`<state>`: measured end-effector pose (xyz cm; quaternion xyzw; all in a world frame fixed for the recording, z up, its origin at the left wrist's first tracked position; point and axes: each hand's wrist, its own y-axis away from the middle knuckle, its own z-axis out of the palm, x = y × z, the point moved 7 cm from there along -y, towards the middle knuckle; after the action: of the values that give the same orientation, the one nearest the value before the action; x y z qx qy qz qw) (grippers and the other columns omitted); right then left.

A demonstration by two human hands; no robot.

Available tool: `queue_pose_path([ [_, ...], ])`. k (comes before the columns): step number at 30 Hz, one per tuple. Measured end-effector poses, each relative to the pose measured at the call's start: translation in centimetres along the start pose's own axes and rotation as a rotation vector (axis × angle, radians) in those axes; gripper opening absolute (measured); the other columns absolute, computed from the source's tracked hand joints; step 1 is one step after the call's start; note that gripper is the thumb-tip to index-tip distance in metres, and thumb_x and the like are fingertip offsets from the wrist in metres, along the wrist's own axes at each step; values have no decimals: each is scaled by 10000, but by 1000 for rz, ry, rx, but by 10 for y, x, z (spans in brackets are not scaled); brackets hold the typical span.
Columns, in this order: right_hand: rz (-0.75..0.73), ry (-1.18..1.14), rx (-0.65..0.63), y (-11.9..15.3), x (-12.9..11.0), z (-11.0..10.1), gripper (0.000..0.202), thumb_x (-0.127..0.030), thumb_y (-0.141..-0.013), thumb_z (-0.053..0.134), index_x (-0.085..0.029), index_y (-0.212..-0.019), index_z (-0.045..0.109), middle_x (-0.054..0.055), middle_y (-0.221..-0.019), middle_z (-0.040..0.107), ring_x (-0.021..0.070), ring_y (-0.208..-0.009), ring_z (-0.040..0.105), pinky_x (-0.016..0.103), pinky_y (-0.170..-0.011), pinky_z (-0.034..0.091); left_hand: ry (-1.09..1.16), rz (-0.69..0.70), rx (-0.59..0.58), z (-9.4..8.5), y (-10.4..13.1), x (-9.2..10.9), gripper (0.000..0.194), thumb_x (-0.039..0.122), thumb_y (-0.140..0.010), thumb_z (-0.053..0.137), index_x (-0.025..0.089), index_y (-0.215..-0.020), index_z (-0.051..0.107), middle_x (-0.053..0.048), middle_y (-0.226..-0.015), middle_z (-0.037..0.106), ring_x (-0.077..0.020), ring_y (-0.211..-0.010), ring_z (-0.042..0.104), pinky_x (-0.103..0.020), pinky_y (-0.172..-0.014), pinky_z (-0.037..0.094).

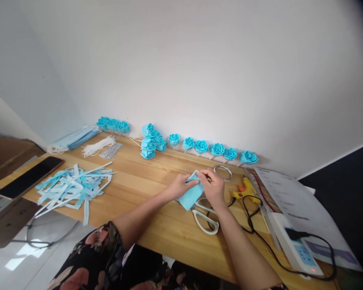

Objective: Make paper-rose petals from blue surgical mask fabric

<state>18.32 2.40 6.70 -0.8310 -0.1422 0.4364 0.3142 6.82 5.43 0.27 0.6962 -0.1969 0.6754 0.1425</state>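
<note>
The left hand (181, 187) and the right hand (212, 187) both grasp a light-blue, soft-looking flat sheet (190, 198), thumbs and fingertips meeting near its upper corner; it is held above the pale wooden table (136, 177), probably pinched there so the fingertips control the edge while the lower part stays free; below the right wrist lie white-handled scissors (206, 228), partly hidden by the arm; just beyond is a shiny silver ring (223, 173), and to the right a yellow glue gun (251, 191) with an orange part, likely kept by that hand for easy reach, near a white power strip (304, 255) with a black plug in it; along the white wall a row of turquoise, rose-like flowers (201, 146) leans on pale stems, perhaps to spare the petals, with a cluster of similar flowers (149, 143) lying to their left; farther left are white cords (99, 146), thin grey strips (111, 151), a stack of blue masks with white loops (75, 139), a loose heap of blue and white strips (75, 187) and a black phone (32, 177); by the table's left end stands a brown cardboard box (12, 229), its contents impossible to tell.
</note>
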Motion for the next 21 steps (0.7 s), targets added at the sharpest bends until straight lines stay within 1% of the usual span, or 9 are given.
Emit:
queue_pose_path([
  [3, -5, -7, -2, 1, -1, 1, 209, -319, -877, 599, -197, -709, 621, -2, -669, 632, 142, -625, 569, 271, -617, 450, -26, 8, 12, -1, 0, 0, 427, 550, -715, 611, 142, -629, 521, 19, -583, 455, -95, -557, 387, -215, -511, 307],
  [8, -2, 10, 4, 2, -1, 1, 212, -320, -884, 590, -200, -712, 624, -1, -670, 637, 145, -631, 578, 272, -622, 453, -26, 26, -6, -1, 1, 6, 417, 544, -717, 596, 146, -632, 502, 12, -604, 452, -98, -571, 387, -218, -516, 316],
  [16, -33, 16, 18, 4, -4, 1, 209, -305, -900, 573, -194, -732, 629, 2, -687, 648, 139, -657, 594, 259, -637, 447, -39, 18, 14, -2, 1, 10, 469, 593, -684, 605, 148, -608, 480, 16, -608, 423, -91, -578, 367, -213, -514, 314],
  [21, -44, 23, 27, 4, -7, 0, 230, -322, -906, 563, -193, -731, 636, 6, -687, 654, 135, -654, 593, 255, -640, 446, -34, 17, 25, -3, 1, 13, 508, 630, -660, 623, 142, -615, 491, 22, -597, 423, -87, -570, 369, -210, -516, 324],
])
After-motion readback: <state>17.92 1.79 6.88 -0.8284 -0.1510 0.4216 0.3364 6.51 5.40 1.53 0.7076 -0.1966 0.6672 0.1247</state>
